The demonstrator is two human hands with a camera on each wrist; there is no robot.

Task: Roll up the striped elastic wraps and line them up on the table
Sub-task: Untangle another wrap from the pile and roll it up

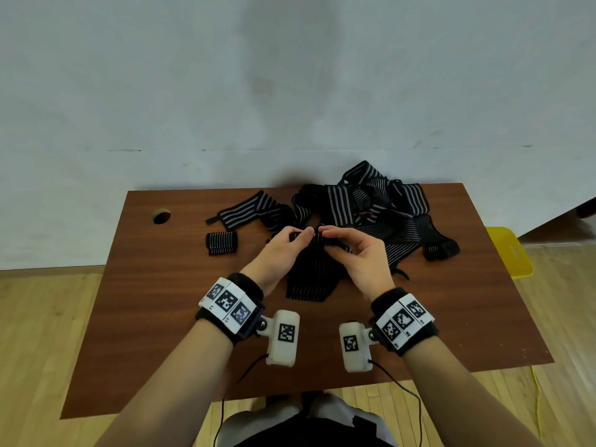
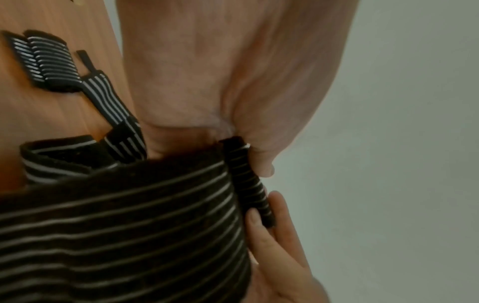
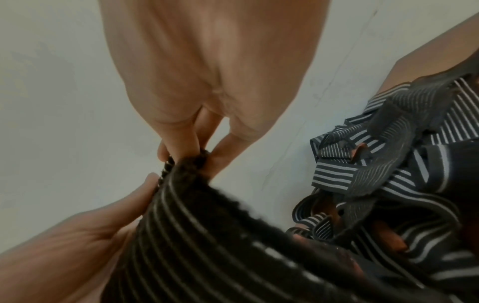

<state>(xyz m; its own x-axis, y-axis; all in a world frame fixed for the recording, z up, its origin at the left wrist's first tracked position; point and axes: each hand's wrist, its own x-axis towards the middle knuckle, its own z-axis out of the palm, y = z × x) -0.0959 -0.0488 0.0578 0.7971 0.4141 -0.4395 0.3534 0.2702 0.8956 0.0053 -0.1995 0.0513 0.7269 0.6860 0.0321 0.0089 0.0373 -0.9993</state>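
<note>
Head view: left hand [image 1: 283, 250] and right hand [image 1: 354, 253] each keep a pinching grip on the wrap [image 1: 309, 272], whose springy elastic roll could easily pop loose.

One rolled-up wrap [image 1: 221, 242] lies on one brown table [image 1: 154, 304]; one wrap [image 1: 309, 272] is held in two hands; one flat wrap [image 1: 245, 210]; the tangled pile [image 1: 380, 208] can't be counted
</note>
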